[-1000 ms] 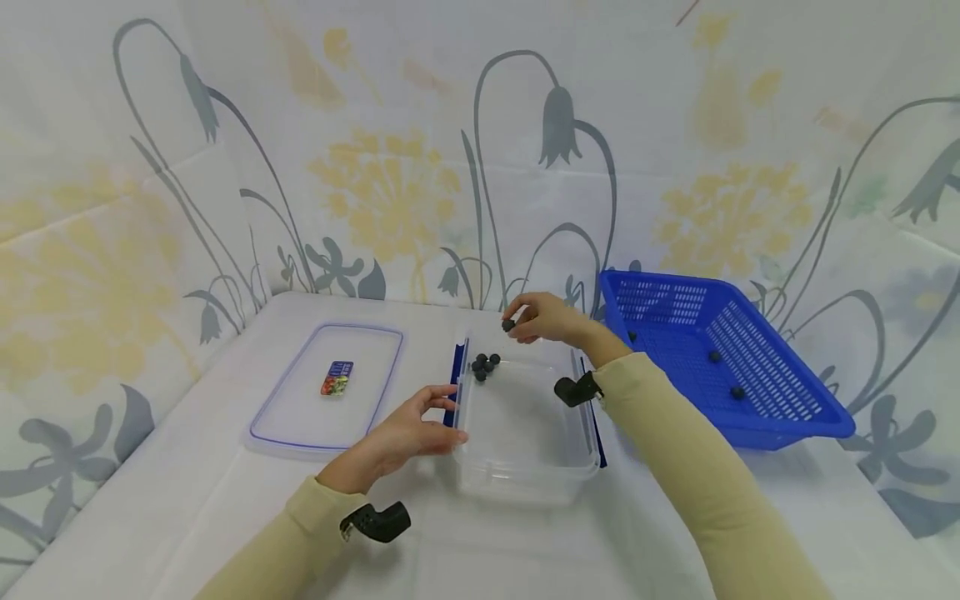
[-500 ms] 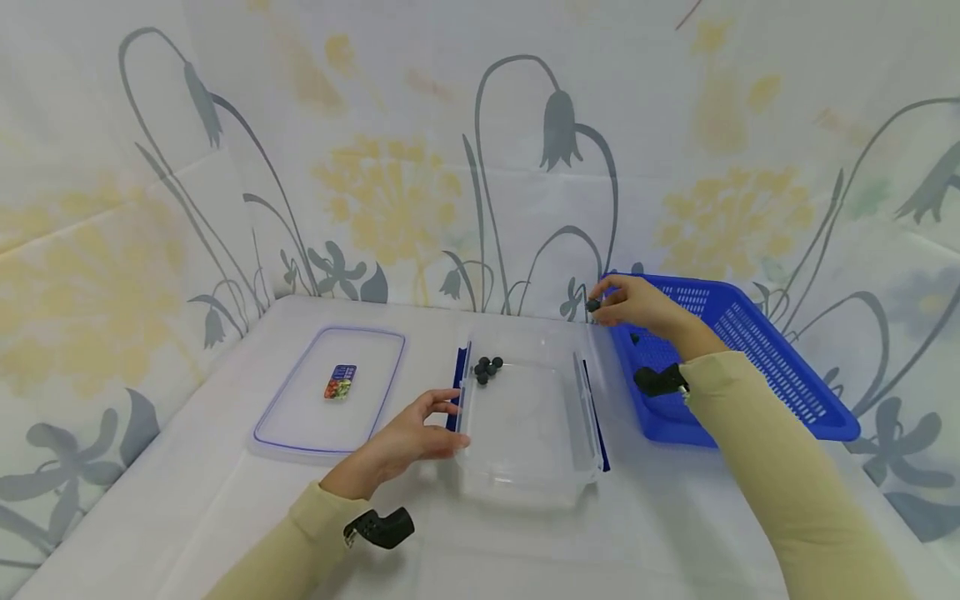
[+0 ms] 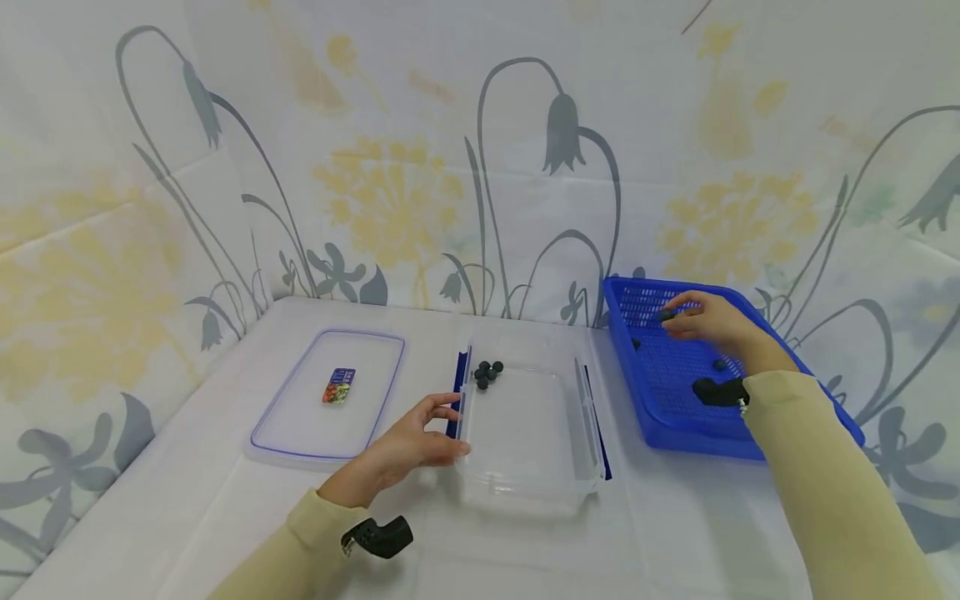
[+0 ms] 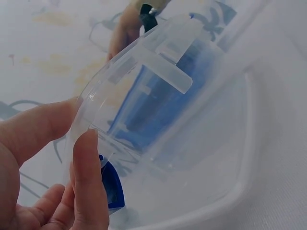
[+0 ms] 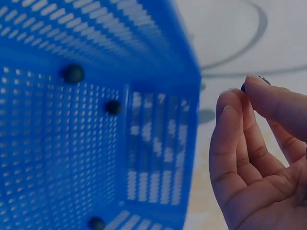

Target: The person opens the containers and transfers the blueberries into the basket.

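My left hand [image 3: 408, 437] pinches the left rim of a clear plastic food container [image 3: 525, 429] between thumb and fingers. Several blueberries [image 3: 488, 374] cluster in the container's back left corner. My right hand [image 3: 708, 323] is over the blue basket [image 3: 667, 392], holding one blueberry [image 3: 665, 316] between thumb and fingertips. In the right wrist view that berry is mostly hidden by the fingers, and three other blueberries [image 5: 74, 74] lie apart inside the basket. A blue side latch [image 4: 112, 187] hangs beside my left fingers in the left wrist view.
To the left of the container, a clear lid [image 3: 296, 425] with a blue seal and a colourful label [image 3: 339, 387] lies flat on the white tablecloth [image 3: 525, 558]. A flower-printed cloth [image 3: 420, 183] rises behind the table.
My right hand has moved right with the blueberry, from over the container to over the basket. The left hand has kept its hold on the rim.
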Available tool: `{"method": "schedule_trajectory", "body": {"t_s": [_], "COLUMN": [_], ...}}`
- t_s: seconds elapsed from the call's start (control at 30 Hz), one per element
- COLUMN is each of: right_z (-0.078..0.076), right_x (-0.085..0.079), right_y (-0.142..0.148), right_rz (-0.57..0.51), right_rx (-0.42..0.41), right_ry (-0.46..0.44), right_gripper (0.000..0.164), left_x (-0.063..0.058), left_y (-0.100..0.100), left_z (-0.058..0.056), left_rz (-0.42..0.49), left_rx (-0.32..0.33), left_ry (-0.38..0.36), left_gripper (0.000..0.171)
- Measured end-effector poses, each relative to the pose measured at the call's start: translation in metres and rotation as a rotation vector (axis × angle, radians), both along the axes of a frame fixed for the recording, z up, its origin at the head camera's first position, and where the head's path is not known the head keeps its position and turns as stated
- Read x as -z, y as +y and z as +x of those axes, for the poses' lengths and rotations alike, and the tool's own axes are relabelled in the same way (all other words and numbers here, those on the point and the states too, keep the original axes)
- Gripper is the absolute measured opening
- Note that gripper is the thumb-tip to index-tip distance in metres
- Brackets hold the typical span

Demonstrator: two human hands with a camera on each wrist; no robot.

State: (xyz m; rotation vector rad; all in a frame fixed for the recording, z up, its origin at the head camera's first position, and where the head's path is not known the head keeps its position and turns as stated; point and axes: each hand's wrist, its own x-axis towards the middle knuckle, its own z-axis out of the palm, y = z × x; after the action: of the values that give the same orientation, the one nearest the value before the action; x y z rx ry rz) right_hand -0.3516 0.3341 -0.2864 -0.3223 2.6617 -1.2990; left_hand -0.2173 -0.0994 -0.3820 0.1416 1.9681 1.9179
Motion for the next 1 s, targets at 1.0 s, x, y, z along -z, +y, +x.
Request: {"method": "schedule_trajectory", "body": {"t_s": [1.0], "right_z": [0.010], "right_x": [0.013], "right_y": [0.037], "right_rz": [-0.001], "right_rx": [0.080], "right_ry": [-0.086], "right_gripper": [0.052], "left_x": [0.000], "left_y": [-0.001], "left_z": [0.002], "left_rz": [0.018], "left_rx": [-0.003], "left_ry": [0.003], "left_gripper": [0.074]}}
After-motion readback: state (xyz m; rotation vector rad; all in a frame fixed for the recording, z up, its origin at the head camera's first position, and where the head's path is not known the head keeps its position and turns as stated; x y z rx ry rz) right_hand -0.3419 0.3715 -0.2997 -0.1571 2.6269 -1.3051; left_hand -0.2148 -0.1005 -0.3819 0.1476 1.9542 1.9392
